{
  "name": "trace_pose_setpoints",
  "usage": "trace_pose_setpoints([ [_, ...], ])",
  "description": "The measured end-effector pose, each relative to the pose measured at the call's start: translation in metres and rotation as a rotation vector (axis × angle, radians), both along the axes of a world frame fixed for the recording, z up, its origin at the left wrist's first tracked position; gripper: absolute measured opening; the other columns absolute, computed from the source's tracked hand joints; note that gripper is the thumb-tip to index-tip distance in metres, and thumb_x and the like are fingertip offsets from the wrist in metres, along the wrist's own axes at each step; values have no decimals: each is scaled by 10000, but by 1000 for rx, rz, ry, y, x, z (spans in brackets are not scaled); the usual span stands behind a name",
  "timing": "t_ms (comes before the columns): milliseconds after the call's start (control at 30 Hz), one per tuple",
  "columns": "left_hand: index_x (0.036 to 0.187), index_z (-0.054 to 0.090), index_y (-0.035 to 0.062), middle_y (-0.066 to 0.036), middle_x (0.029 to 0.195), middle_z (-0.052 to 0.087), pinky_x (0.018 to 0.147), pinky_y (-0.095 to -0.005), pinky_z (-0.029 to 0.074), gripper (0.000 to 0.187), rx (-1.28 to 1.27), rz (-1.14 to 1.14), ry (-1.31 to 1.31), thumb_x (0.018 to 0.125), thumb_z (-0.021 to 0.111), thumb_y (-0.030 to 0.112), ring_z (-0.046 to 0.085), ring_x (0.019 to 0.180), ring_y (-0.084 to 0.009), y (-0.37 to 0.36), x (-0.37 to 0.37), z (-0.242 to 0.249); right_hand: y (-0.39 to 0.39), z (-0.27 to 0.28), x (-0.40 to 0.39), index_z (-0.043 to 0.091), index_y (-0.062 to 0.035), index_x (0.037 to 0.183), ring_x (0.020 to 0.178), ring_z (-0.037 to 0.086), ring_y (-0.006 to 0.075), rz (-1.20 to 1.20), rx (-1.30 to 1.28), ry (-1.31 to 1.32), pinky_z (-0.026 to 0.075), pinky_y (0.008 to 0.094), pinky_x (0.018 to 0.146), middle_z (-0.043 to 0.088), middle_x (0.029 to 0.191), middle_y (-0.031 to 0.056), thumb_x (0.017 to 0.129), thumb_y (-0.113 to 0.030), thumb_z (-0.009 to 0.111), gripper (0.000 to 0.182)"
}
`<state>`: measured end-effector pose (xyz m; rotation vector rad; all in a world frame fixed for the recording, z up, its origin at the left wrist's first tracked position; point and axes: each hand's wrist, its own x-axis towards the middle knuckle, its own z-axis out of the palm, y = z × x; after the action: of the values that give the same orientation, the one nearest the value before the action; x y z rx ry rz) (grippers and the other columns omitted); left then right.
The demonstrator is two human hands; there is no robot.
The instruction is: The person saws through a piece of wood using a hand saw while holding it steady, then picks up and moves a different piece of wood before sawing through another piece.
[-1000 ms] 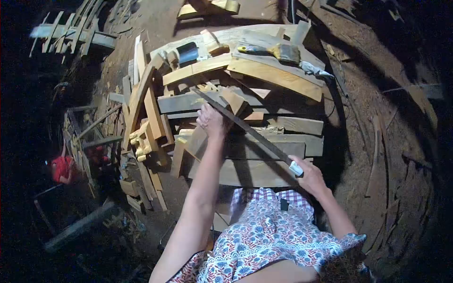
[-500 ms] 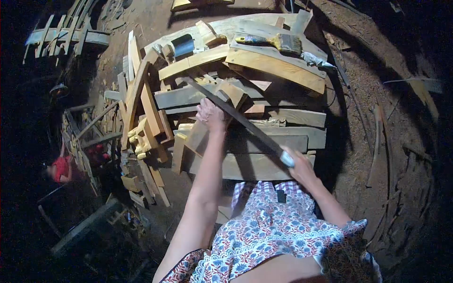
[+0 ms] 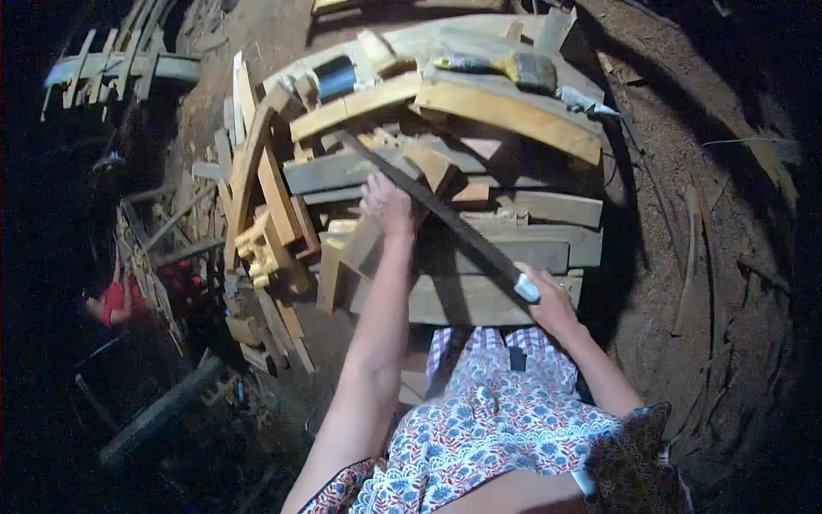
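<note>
My right hand (image 3: 550, 301) is closed round the pale handle (image 3: 527, 289) of a handsaw. The saw's long dark blade (image 3: 467, 230) runs diagonally up and left across the stacked boards, its tip near a curved plank. My left hand (image 3: 387, 204), fingers curled, presses on a short wooden board (image 3: 364, 247) close to the left side of the blade. Just across the blade lies an angled wood piece (image 3: 434, 163). Beneath both hands are grey planks (image 3: 522, 255) laid crosswise.
A paintbrush (image 3: 505, 67) and a crumpled whitish piece (image 3: 586, 101) rest on the far boards, near a dark blue cylinder (image 3: 336, 79). Offcuts (image 3: 272, 236) are heaped to the left. Farther left is a person in red (image 3: 120, 301). Wood strips lie on the dirt floor (image 3: 668, 171).
The view has shifted slightly, moving the bench a little to the right and up. Both hands keep their holds, and the saw stays in nearly the same place across the wood.
</note>
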<state>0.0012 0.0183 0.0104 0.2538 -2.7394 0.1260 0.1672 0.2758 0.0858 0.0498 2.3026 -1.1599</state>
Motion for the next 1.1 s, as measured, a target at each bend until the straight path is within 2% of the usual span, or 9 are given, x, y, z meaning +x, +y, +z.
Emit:
trace_pose_setpoints([
  [133,806,539,54,-88,840,526,647,-410,414,161,123,38,-152,788,482,204,511,808,-269,-1,-2,-2,-22,0,-29,436,-186,1256,952,540,379,-49,-109,33,439,421,807,560,983,186,679,73,524,639],
  [200,819,540,59,-83,846,517,657,-420,407,173,115,-1,-231,786,492,222,508,822,-267,-5,0,-4,-60,-14,-77,439,-167,1249,978,527,391,-44,-185,251,430,427,829,559,1020,195,656,103,501,655],
  [333,905,535,61,-89,868,531,638,-440,417,221,132,5,-200,786,534,247,511,838,-291,-1,-3,6,-64,-24,-76,429,-158,1244,966,533,393,-5,-214,368,443,426,810,535,1096,219,722,35,540,568],
  [500,874,514,48,-98,901,538,673,-455,409,209,133,9,-181,793,520,241,511,848,-295,4,3,2,-75,-8,-62,410,-167,1255,999,528,388,-97,-187,225,451,428,806,548,1079,219,724,12,564,581],
  [567,878,531,66,-86,878,518,702,-432,391,184,228,127,-191,792,473,218,497,859,-278,9,0,6,-77,-14,-76,402,-184,1270,996,537,377,-72,-149,282,445,423,841,547,1079,206,692,53,534,639],
  [700,903,521,47,-98,897,515,715,-427,385,219,279,203,-243,790,477,229,497,883,-285,4,-10,8,-70,-17,-101,418,-152,1238,976,533,381,86,8,135,442,428,830,555,1067,203,675,70,503,612],
  [833,913,533,55,-106,913,523,715,-444,382,250,277,202,-249,792,491,270,495,888,-292,5,-12,7,-44,-8,-72,455,-147,1218,971,543,375,-6,-199,317,437,430,821,566,1048,197,667,83,499,598],
  [1000,903,539,61,-105,901,536,704,-458,382,261,189,131,-207,797,487,294,495,902,-306,2,-11,-3,18,2,7,464,-149,1230,1024,529,358,52,98,-55,431,402,845,567,1042,190,674,78,524,604],
  [1100,890,543,57,-107,894,541,700,-456,383,271,201,96,-196,800,488,307,496,903,-308,-1,-11,-4,4,-10,5,439,-227,1249,880,566,369,-38,-62,163,457,437,740,570,905,177,711,37,549,609],
])
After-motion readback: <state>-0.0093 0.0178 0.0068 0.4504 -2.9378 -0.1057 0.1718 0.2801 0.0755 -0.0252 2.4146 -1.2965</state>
